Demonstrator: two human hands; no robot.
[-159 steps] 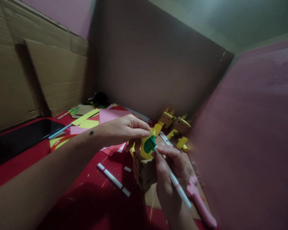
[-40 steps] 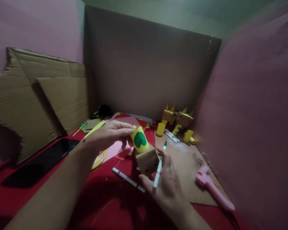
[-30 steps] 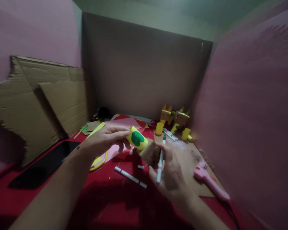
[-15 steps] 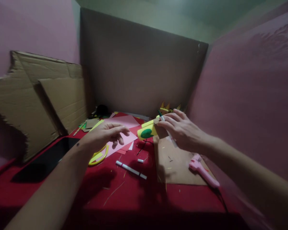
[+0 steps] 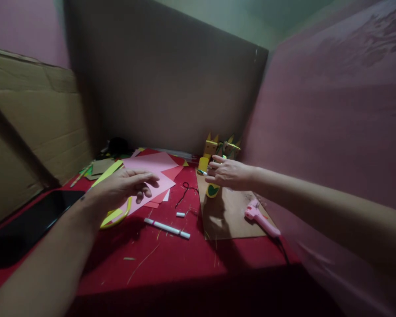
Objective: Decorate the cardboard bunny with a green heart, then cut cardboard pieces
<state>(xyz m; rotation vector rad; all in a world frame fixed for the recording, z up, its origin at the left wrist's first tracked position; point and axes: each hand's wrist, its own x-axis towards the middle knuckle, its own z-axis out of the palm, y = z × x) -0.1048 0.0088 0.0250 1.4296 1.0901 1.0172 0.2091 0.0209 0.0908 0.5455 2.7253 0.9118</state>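
My left hand (image 5: 132, 185) hovers over the pink paper (image 5: 163, 187), its fingers loosely bent and apart, holding nothing. Beneath it lie yellow-handled scissors (image 5: 129, 209), partly covered by my wrist. My right hand (image 5: 229, 174) grips a small yellow paper craft piece (image 5: 212, 196) bearing a green heart (image 5: 213, 189), above the brown cardboard sheet (image 5: 240, 224). Most of the piece is hidden behind the fingers. A slim white stick-like thing with a dark green end (image 5: 202, 172) shows beside the fingertips; whether it is held is unclear.
A white marker (image 5: 167, 228) and its cap (image 5: 180, 215) lie on the red cloth (image 5: 141, 273). A pink glue gun (image 5: 260, 219) rests on the cardboard's right edge. Behind stand a yellow cylinder (image 5: 203, 163) and eared figures (image 5: 211, 146). A black tablet-like slab (image 5: 29, 220) lies left.
My right hand has turned and moved back with the yellow craft piece, which now hangs lower, its green heart facing me. The view has shifted right. My left hand stays open.
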